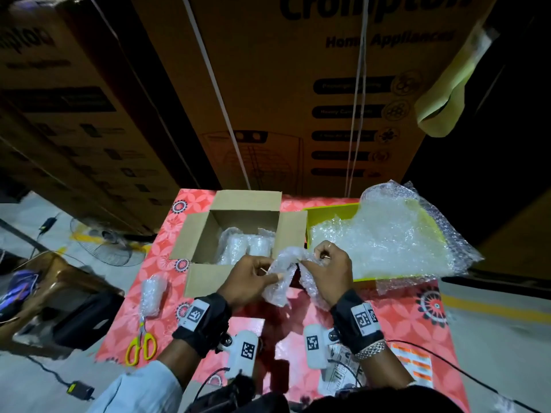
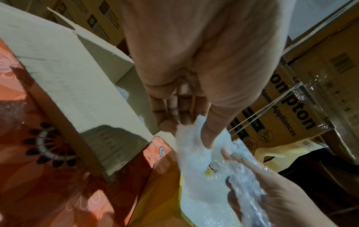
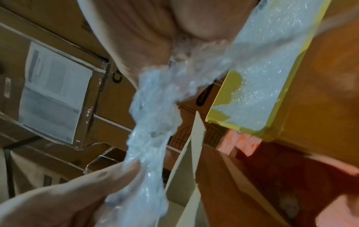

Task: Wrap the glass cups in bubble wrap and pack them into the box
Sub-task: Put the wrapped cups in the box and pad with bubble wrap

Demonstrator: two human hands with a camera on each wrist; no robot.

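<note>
Scissors (image 1: pixel 141 344) beside box (image 1: pixel 190 234); tray (image 1: pixel 334 210) right.

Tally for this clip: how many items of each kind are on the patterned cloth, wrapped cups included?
Wrapped cups in the cardboard box: 2
Wrapped cup on the cloth: 1
Scissors: 1
Yellow tray of bubble wrap: 1
Cardboard box: 1
Bubble wrap piece held in both hands: 1
Total: 7

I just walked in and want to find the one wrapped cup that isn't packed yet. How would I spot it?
Start at the open cardboard box on the red floral cloth. Look off its near left corner, toward the person: a wrapped cup lies on the cloth, just above the yellow scissors. The other wrapped cups are inside the box; this one lies alone outside it.
</note>
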